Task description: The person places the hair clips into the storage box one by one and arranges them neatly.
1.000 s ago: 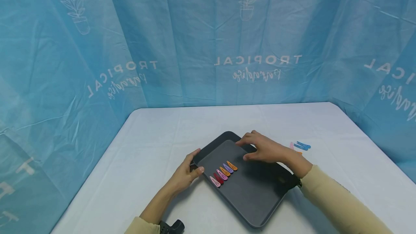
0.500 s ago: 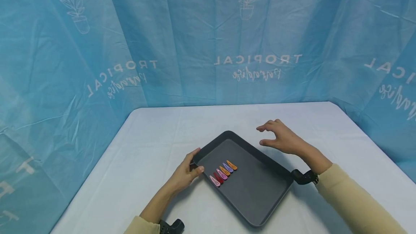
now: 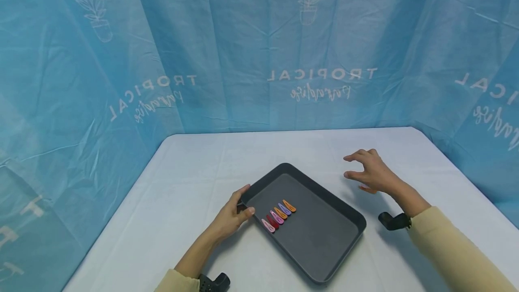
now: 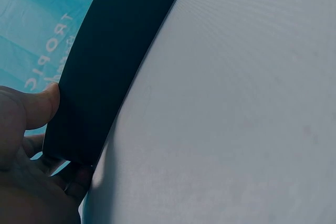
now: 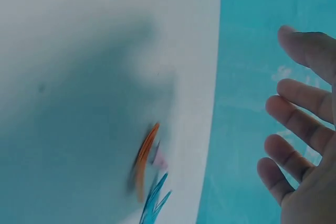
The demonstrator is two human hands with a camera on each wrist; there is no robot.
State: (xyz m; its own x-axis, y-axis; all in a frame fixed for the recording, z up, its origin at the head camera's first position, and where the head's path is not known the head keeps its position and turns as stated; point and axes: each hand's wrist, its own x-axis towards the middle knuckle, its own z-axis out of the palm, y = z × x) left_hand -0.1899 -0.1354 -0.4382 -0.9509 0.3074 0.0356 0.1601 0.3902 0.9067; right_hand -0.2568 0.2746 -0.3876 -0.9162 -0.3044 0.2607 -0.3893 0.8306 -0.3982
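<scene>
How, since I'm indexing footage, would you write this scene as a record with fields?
Tray: dark, rectangular, turned corner-on
Contents: six hair clips in a row; pink, red, pink, orange, purple, orange
Left hand: grips the tray's left corner
Right hand: above the white tablecloth right of the tray, holding nothing
Loose on tablecloth: orange items, blue items, a pink item; count unclear
Backdrop: blue curtain, mirrored lettering

Dark-grey tray (image 3: 314, 233), pink, red, orange and purple hair clips (image 3: 280, 213), white tablecloth (image 3: 194, 179), white-lettered blue curtain (image 3: 239, 44)
</scene>
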